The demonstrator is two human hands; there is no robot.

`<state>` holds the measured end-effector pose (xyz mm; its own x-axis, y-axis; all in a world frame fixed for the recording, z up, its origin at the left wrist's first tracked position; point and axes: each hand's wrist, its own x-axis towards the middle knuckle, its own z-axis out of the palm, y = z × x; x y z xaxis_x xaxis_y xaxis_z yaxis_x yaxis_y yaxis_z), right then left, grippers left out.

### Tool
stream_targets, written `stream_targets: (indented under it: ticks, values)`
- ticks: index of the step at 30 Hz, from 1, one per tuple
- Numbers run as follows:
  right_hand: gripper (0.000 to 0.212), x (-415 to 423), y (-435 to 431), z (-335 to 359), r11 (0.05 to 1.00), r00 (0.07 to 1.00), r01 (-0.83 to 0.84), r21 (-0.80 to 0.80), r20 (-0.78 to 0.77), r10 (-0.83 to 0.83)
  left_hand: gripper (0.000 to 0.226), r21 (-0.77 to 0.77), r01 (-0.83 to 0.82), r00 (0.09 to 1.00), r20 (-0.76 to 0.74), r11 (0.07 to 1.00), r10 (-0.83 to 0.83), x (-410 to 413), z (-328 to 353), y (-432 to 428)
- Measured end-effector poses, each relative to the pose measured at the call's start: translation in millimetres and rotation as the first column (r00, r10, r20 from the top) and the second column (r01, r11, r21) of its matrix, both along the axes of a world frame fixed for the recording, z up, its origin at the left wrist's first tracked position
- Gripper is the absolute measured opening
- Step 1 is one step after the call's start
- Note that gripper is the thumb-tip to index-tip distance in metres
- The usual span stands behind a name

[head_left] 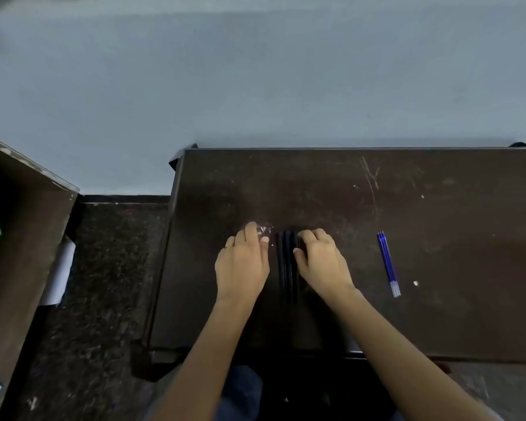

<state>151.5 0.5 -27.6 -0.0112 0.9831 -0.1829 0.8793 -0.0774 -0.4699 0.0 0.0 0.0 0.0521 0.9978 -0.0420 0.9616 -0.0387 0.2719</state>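
A row of several black pens (287, 265) lies side by side on the dark wooden desk (438, 238), pointing away from me. My left hand (243, 262) sits just left of the row, its fingers curled round a small clear shiny thing (262, 230), perhaps a wrapper or caps. My right hand (322, 262) is on the right side of the row, fingers curled over the outermost pen's upper end. Blue refills (388, 262) lie together on the desk to the right, apart from both hands.
The desk stands against a pale blue wall (255, 86). A second dark desk (28, 223) is at the left, with a white roll (60, 270) at its edge. Speckled dark floor (110, 284) lies between the two desks.
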Motion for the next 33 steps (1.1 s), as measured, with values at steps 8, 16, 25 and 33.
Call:
stream_targets:
  ticks: [8,16,25,33]
  values:
    - [0.023,-8,-20,-21,0.990,0.991,0.129,-0.048,-0.015,-0.130,0.039,0.105,-0.020,0.999,0.053,0.994,0.015,-1,-26,-39]
    - [0.015,8,-33,-27,0.958,0.973,0.230,-0.172,0.044,-0.226,0.039,0.062,-0.037,0.989,0.146,0.997,0.027,8,-31,-75]
    - [0.017,26,-58,-30,0.949,0.946,0.249,-0.192,-0.159,-0.281,0.020,-0.003,-0.068,0.865,0.498,0.998,0.060,31,-28,-88]
    - [0.013,28,-62,-22,0.988,0.588,0.048,-0.148,-0.796,-0.148,0.024,-0.262,-0.143,0.592,0.750,0.954,0.294,55,-45,-68]
